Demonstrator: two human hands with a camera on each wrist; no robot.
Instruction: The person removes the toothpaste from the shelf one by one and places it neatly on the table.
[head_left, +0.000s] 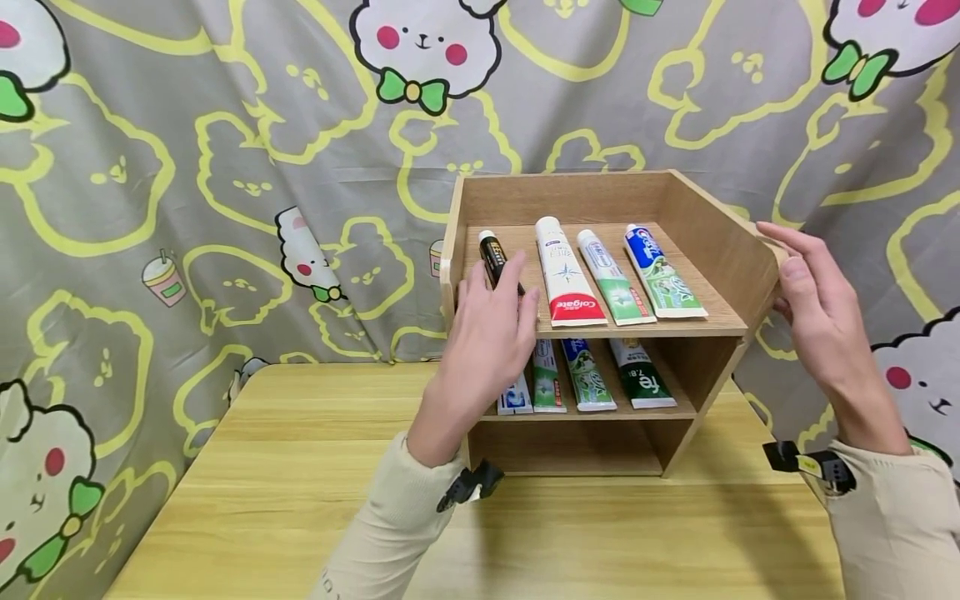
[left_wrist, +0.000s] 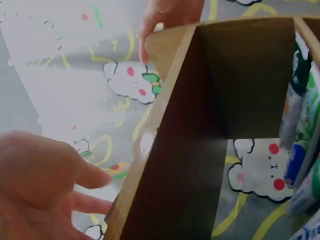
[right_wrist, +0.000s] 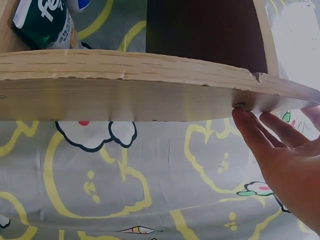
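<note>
My left hand (head_left: 491,337) reaches over the front left of the top level of a wooden shelf unit (head_left: 637,331). Partly behind its fingers lies a black tube (head_left: 492,257); whether they touch it cannot be told. In the left wrist view the fingers of the left hand (left_wrist: 45,185) disappear behind the board's edge. My right hand (head_left: 825,325) rests on the upper front corner of the right side panel (right_wrist: 150,97), fingertips against its outer face. Beside the black tube lie a white and red Colgate toothpaste tube (head_left: 566,271), a white and green tube (head_left: 615,279) and a blue and green tube (head_left: 663,271).
Several more tubes lie on the middle level, among them a dark green tube (head_left: 642,375) and a blue and green tube (head_left: 588,379). Below is the bottom compartment (head_left: 562,447). The unit stands on a wooden table (head_left: 300,467) before a patterned grey curtain (head_left: 300,167).
</note>
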